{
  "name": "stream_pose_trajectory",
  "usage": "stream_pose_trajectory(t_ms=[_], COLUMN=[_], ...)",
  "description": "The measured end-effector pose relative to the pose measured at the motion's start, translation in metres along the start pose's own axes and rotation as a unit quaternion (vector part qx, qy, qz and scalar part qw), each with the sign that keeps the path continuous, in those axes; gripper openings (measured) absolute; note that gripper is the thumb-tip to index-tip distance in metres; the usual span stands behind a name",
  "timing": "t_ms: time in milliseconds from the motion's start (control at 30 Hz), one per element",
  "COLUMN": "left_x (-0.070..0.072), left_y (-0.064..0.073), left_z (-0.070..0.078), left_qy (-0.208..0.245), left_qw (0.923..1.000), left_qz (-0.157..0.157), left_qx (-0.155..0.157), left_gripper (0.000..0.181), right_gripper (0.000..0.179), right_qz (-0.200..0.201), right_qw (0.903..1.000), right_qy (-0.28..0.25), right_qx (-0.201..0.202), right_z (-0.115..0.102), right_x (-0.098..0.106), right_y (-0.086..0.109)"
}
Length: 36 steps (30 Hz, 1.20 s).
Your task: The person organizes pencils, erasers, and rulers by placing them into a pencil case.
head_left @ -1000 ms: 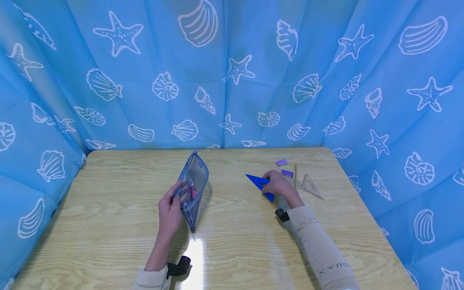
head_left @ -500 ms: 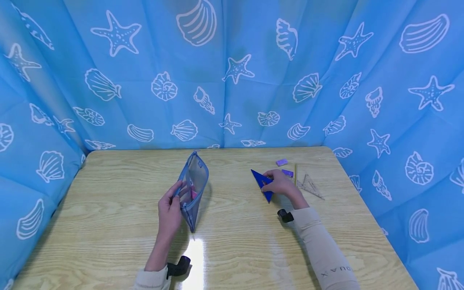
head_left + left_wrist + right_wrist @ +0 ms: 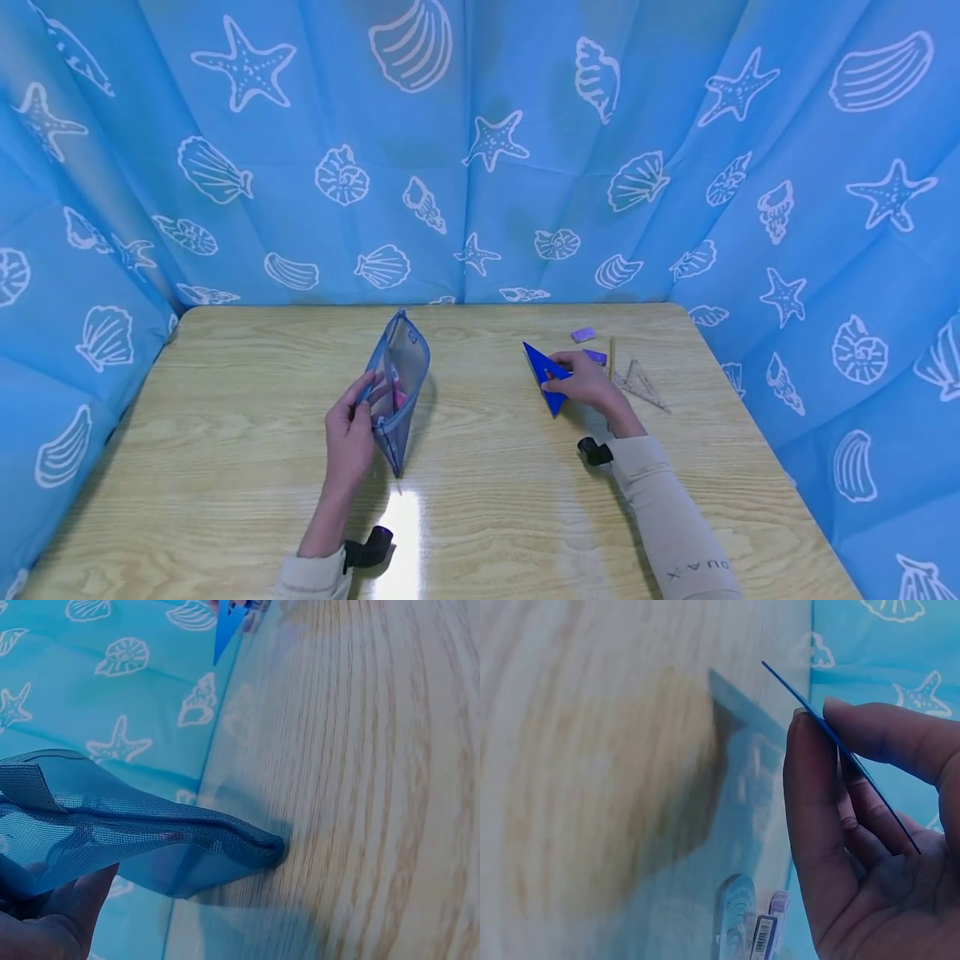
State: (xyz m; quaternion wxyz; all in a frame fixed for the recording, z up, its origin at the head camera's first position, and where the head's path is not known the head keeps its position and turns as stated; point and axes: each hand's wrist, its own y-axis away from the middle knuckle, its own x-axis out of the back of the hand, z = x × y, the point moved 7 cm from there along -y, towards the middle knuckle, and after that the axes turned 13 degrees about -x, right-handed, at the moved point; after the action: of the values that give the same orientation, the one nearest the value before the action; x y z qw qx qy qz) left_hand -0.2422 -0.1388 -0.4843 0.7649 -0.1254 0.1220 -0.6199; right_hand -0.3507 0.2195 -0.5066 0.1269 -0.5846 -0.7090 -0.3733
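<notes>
Towards two o'clock from my left grip [image 3: 351,433], reckoning twelve at the curtain [image 3: 525,200], a blue mesh pouch [image 3: 409,367] gaped along its top. I had that grip's thumb and fingers pinching its nine-o'clock wall, and a pink thing [image 3: 400,397], too small for me to name, showed inside. I couldn't tell whether the pouch bore any weight on the tabletop [image 3: 480,500].

My right grip [image 3: 588,382] pinched a flat blue set square [image 3: 541,365] between thumb and fingers, at nine o'clock from my knuckles. It hung tilted, clear of the wood, seen edge-on from the right wrist, and the pouch lay well apart from it, also towards nine.

Beyond that hand, at twelve, were a pale purple block [image 3: 582,335] and, nearer, a darker purple block [image 3: 596,357]. A narrow yellow strip [image 3: 611,354] lay at one o'clock, and at three a clear set square [image 3: 647,390] with markings.
</notes>
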Motion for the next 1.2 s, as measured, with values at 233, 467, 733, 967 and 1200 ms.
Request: stream_pose_trajectory(t_ms=[233, 467, 733, 967, 1200], left_x=[0.000, 0.000, -0.002, -0.006, -0.006], left_y=[0.000, 0.001, 0.000, 0.001, 0.003], left_z=[0.003, 0.003, 0.002, 0.001, 0.001], left_qy=[0.006, 0.023, 0.040, 0.056, 0.048], left_qw=[0.9999, 0.9997, 0.9990, 0.9978, 0.9982], left_qz=[0.009, 0.007, 0.017, 0.026, 0.025], left_qx=[-0.008, -0.004, -0.007, -0.023, -0.027], left_gripper=[0.050, 0.050, 0.050, 0.050, 0.050], right_gripper=[0.036, 0.038, 0.041, 0.037, 0.039], right_qz=[0.006, 0.016, 0.014, 0.014, -0.003], right_qw=[0.9997, 0.9989, 0.9972, 0.9951, 0.9921], right_qy=[-0.021, -0.040, -0.058, -0.061, -0.076], right_qx=[0.012, 0.020, 0.045, 0.076, 0.100], right_z=[0.001, 0.000, -0.007, -0.024, -0.048], right_x=[-0.001, -0.005, -0.013, -0.018, -0.032], right_y=[0.002, 0.006, 0.008, 0.018, 0.027])
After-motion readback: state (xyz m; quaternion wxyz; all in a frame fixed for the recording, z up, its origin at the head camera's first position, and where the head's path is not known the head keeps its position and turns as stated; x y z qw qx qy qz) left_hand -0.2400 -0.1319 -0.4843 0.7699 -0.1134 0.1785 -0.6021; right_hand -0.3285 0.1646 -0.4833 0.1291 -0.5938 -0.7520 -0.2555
